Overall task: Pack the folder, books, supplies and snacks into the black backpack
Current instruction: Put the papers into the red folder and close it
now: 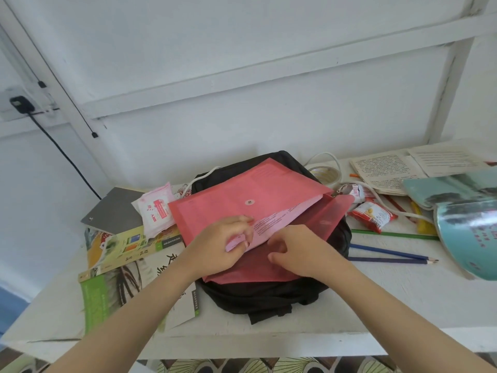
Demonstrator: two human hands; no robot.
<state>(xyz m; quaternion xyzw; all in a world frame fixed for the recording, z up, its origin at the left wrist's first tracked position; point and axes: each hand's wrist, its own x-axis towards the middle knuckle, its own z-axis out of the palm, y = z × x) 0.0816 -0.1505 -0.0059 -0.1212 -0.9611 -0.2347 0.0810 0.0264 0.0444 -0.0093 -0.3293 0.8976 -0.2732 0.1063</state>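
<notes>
Our two bare forearms reach in from the near edge of the white table (pixel 376 300). Our left hand (pixel 217 249) pinches the near corner of the pink papers (pixel 274 222), its fingers (pixel 243 232) curled round that corner. Our right hand (pixel 301 254) rests just beside it on the near leaf of the red folder (pixel 228 200); its fingers (pixel 278 246) are curled, and we cannot tell whether they grip the leaf. The folder lies flat on top of the black backpack (pixel 269 297), its mouth open toward the right, the papers partly inside and partly sticking out. We cannot tell whether the backpack is open. To the left, touching the backpack, lie overlapping books (pixel 96 300), with a grey notebook (pixel 115 208) and a tissue pack (pixel 157 211) further back. To the right lie two blue pencils (pixel 390 254), then a red snack pack (pixel 372 215) and teal books (pixel 462 219). Farthest back sit a tape roll (pixel 325 175) and an open book (pixel 403 168)
</notes>
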